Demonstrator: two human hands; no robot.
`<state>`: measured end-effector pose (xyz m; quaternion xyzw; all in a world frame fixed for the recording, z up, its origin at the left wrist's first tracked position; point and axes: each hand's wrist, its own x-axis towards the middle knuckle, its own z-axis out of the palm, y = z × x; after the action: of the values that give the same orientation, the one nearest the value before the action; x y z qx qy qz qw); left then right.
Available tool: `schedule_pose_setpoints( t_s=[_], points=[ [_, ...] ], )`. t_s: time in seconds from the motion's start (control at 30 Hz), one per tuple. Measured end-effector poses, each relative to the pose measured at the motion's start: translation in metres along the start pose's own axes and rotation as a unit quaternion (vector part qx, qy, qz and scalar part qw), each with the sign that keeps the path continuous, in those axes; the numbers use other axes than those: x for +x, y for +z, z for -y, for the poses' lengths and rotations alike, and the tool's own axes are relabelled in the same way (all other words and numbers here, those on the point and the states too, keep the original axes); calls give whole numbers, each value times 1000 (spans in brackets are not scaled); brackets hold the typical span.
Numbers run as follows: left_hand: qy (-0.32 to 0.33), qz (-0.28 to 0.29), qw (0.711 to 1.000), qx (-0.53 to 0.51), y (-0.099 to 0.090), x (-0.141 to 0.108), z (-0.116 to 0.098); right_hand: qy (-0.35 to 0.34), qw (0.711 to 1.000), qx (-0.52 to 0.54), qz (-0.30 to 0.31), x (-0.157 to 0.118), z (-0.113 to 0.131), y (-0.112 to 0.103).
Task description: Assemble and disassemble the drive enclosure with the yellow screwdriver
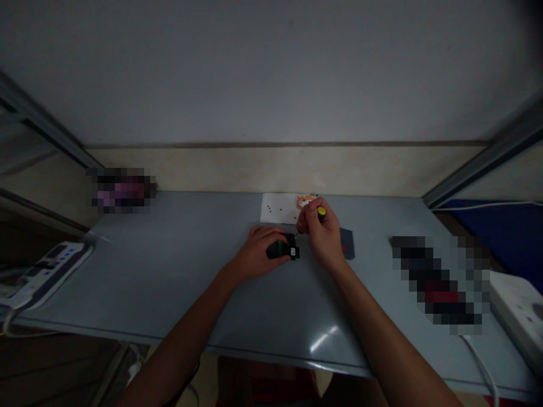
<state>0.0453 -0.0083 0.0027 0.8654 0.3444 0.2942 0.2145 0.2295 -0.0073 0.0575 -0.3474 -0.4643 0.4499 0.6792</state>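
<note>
My left hand (258,253) is closed around a small black device (278,249) with a greenish part and a small white patch at its right end; its exact kind is unclear. In my right hand (320,232) is a screwdriver (321,213), its yellow-capped handle end showing above the fingers. The thin shaft slants down to the device, where the tip's exact contact is too small to tell. Just behind both hands lies a white sheet (271,209) with several tiny dark bits on it, possibly screws. An orange and white animal-face item (304,200) rests on the sheet, partly covered by my right hand.
A dark grey flat piece (348,244) lies beside my right wrist. White power strips sit at the left (51,274) and right (520,311) ends of the grey table (169,282). Blurred-out items stand at back left and right. A pale wall (212,169) bounds the back.
</note>
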Motion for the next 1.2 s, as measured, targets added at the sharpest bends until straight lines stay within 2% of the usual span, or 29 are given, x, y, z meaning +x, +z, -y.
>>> schedule_pose_setpoints(
  t_s=[0.43, 0.6, 0.77, 0.93, 1.2],
  points=[
    [-8, 18, 1000, 5, -2, 1, -3, 10, 1000, 11, -16, -2, 3, 1],
    [-12, 15, 1000, 2, -4, 1, -5, 2, 999, -27, -18, -3, 0, 1],
    [-14, 5, 1000, 2, -4, 0, -6, -20, 999, -7, -34, -4, 3, 3],
    [-16, 8, 1000, -3, -4, 0, -7, -7, 1000, 0, -31, -4, 3, 5],
    [-22, -44, 999, -15, 2, 1, 1, 3, 997, 76, -32, 1, 10, 4]
  ],
)
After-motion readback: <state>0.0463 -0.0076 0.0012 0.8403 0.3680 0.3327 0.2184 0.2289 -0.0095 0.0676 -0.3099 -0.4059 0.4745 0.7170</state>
